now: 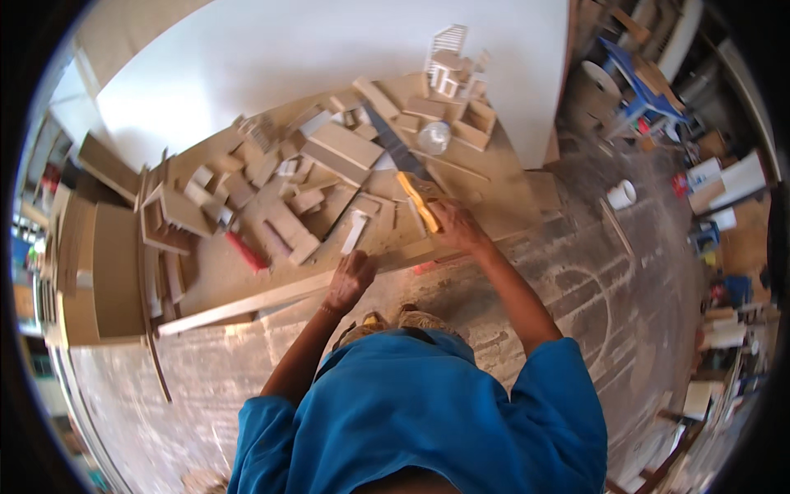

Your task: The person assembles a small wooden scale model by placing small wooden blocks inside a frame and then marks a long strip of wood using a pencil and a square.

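Note:
My right hand (pixel 457 225) is wrapped round the yellow handle of a handsaw (pixel 418 200), at the right part of the wooden workbench (pixel 508 193). The saw's dark blade points away from me, up across the bench among wood offcuts. My left hand (pixel 352 278) is closed at the bench's front edge. A small white strip (pixel 355 233) lies just beyond its knuckles; whether the fingers touch it, or hold anything, is hidden. To the left lie a grooved wood block (pixel 290 232) and a red-handled tool (pixel 245 251).
Offcuts and boards (pixel 341 148) crowd the bench's middle and back. A clear plastic container (pixel 434 137) and a small slatted wooden model (pixel 448 74) stand at the back right. A white bucket (pixel 621 194) is on the floor, right. Wooden panels (pixel 115 267) stand at the left.

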`<move>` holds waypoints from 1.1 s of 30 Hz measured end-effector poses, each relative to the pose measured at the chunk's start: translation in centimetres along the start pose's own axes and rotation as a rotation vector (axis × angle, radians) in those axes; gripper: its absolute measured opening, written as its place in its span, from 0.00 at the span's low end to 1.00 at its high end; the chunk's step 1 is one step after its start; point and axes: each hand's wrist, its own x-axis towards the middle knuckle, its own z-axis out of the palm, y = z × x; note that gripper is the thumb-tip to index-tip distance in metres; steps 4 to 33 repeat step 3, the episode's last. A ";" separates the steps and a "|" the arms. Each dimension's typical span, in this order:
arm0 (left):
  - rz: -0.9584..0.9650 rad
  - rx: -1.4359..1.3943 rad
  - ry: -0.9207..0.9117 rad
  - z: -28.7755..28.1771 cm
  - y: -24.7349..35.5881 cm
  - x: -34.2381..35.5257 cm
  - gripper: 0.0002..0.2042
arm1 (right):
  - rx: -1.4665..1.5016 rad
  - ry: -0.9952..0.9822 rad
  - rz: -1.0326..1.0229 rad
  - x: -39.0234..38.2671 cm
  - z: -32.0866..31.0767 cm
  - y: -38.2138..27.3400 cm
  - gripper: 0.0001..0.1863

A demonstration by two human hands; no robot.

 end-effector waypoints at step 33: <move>-0.034 -0.108 0.003 0.4 0.1 -0.1 0.13 | 0.239 -0.029 0.241 0.8 -3.2 -3.7 0.26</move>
